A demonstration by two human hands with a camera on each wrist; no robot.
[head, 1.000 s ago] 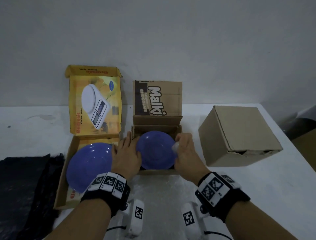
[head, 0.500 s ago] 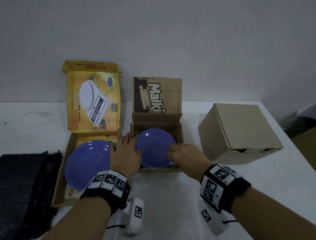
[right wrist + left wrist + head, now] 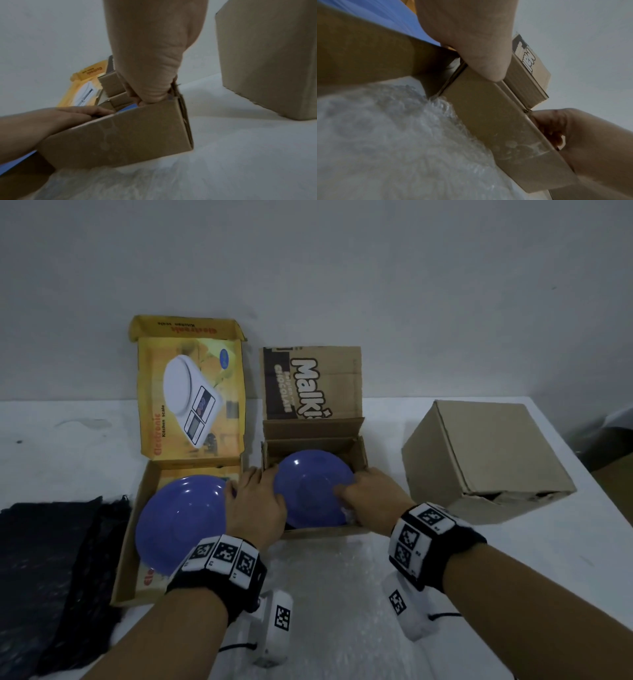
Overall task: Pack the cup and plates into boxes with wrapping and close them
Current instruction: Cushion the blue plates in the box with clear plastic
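Observation:
A blue plate [image 3: 310,484] lies in the open brown Malkist box [image 3: 322,532] at the table's middle. My left hand [image 3: 255,501] rests with straight fingers on the plate's left rim and the box's left wall. At the plate's right rim my right hand [image 3: 368,496] curls its fingers down between plate and box wall, where a bit of white wrap shows. The right wrist view shows those fingers [image 3: 137,97] dipping inside the box [image 3: 120,138]. A second blue plate [image 3: 181,522] lies in the open yellow kitchen-scale box [image 3: 128,559] on the left. No cup is visible.
A sheet of bubble wrap [image 3: 342,594] lies on the white table [image 3: 565,559] in front of the boxes. A closed plain cardboard box [image 3: 486,460] stands at the right. Black sheet material [image 3: 44,570] lies at the left edge. Both box lids stand up against the wall.
My right hand has come down from the box's right edge, where it held a white bit of wrap, onto the plate's right rim. The left hand has stayed at the left rim.

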